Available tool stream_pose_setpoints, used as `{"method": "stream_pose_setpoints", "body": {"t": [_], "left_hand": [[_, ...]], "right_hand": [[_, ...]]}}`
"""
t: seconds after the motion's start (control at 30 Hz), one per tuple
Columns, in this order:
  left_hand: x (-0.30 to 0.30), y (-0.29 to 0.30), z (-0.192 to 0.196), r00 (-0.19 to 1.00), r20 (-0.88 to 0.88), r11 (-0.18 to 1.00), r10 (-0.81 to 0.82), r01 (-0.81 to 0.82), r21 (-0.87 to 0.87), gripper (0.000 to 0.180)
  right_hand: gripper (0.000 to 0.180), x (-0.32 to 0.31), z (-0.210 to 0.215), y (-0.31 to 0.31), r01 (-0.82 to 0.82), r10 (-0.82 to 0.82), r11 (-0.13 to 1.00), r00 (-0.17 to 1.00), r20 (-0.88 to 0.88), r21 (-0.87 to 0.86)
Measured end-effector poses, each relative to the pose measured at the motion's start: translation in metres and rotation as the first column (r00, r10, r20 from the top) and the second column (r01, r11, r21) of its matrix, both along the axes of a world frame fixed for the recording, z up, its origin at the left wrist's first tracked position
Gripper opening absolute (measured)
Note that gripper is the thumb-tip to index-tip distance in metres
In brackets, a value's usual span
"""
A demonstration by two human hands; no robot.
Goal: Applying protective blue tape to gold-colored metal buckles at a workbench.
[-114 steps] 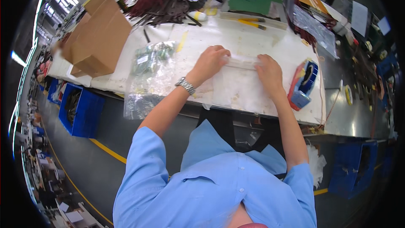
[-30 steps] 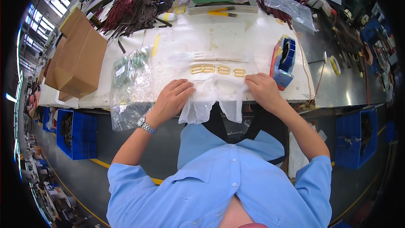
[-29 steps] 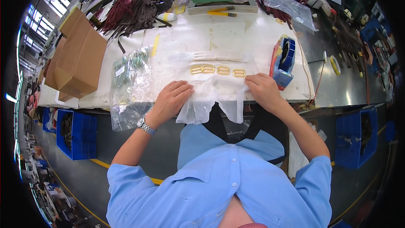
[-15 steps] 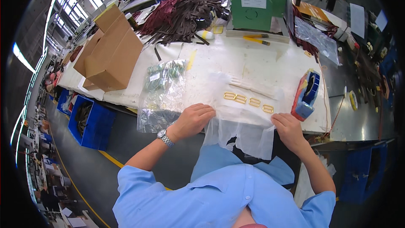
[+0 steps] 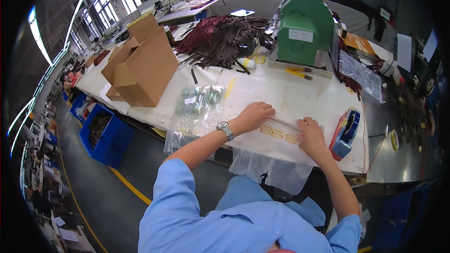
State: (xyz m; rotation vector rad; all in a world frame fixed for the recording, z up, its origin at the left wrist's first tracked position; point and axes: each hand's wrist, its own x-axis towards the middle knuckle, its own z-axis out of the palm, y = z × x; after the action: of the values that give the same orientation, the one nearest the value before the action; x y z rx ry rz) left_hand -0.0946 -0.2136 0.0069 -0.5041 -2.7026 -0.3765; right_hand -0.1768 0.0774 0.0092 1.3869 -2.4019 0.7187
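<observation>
A thin translucent plastic sheet (image 5: 269, 166) lies on the white table and hangs over its near edge. Gold slide buckles (image 5: 278, 134) rest in a row on the sheet, with three in sight. Beyond them runs a narrow folded strip of the sheet. My left hand (image 5: 256, 115), a metal watch on its wrist, closes its fingers on the strip's left end. My right hand (image 5: 310, 137) pinches the strip's right end and covers the sheet just right of the buckles.
Left of my hands is a clear bag (image 5: 201, 107) of greenish items; beyond it stands an open cardboard box (image 5: 145, 68). A tape dispenser (image 5: 344, 136) sits at right. At the back are a green machine (image 5: 304, 28) and brown strips (image 5: 229, 40). Blue bins (image 5: 105, 136) stand below left.
Both hands have moved from the sheet's near side to the folded strip beyond the buckles. One of the buckles has gone out of sight near my right hand. The view has tilted upward.
</observation>
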Motion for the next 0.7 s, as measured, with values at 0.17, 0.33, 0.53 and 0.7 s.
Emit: {"method": "stream_pose_setpoints", "body": {"t": [0.17, 0.33, 0.53, 0.7], "left_hand": [[-0.001, -0.002, 0.002, 0.999, 0.008, 0.997, 0.033, -0.033, 0.067, 0.021], [-0.010, -0.004, 0.009, 0.998, 0.068, 0.998, 0.005, -0.009, 0.061, 0.019], [-0.045, -0.013, 0.008, 0.979, 0.132, 0.983, 0.155, -0.166, 0.079, 0.014], [-0.055, -0.008, 0.011, 0.936, -0.341, 0.994, 0.088, -0.057, 0.098, 0.009]], "right_hand": [[0.036, -0.016, -0.006, 0.004, 0.049, -0.053, 0.998, 0.991, 0.124, 0.029], [0.033, -0.020, 0.001, 0.005, 0.024, -0.037, 0.998, 0.979, 0.202, 0.067], [0.026, -0.066, -0.025, -0.011, 0.222, -0.225, 0.969, 0.974, 0.023, 0.107], [0.016, -0.057, 0.005, -0.027, 0.206, -0.262, 0.951, 0.933, -0.247, -0.229]]}}
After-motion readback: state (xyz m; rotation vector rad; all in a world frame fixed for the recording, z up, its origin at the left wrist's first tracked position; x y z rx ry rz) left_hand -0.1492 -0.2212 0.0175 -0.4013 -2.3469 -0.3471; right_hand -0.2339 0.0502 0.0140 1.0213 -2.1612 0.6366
